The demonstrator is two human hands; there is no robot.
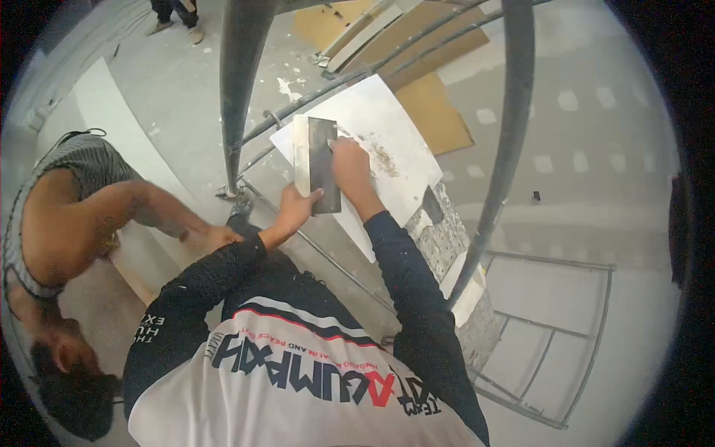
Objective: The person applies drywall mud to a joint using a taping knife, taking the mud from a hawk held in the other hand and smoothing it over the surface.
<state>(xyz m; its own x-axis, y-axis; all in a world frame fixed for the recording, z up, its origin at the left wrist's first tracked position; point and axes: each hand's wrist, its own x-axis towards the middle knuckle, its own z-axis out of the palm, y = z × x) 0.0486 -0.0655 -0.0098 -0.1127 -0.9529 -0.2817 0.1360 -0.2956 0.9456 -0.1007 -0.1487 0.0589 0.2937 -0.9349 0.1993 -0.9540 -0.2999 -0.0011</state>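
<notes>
In front of me a flat rectangular trowel (pixel 323 167) is held out, its dark grey face toward me and a whitish strip along its left side. Whether that strip is filler or a separate piece I cannot tell. My left hand (pixel 296 210) grips the lower left part, thumb on the face. The fingers of my right hand (pixel 350 165) are closed at its right edge; any handle is hidden. Beneath the trowel lies a white sheet (pixel 406 141) with brownish crumbs scattered on it. The sheet rests on a speckled, plaster-stained platform (pixel 447 235).
Grey scaffold tubes (pixel 514 89) rise on both sides, with rails crossing beyond the sheet. Close at my left, another person (pixel 112 197) bends, one hand near my left forearm. Boards (pixel 424 37) lie on the floor below; a patched wall (pixel 581 134) stands right. Someone's feet (pixel 195 36) show far off.
</notes>
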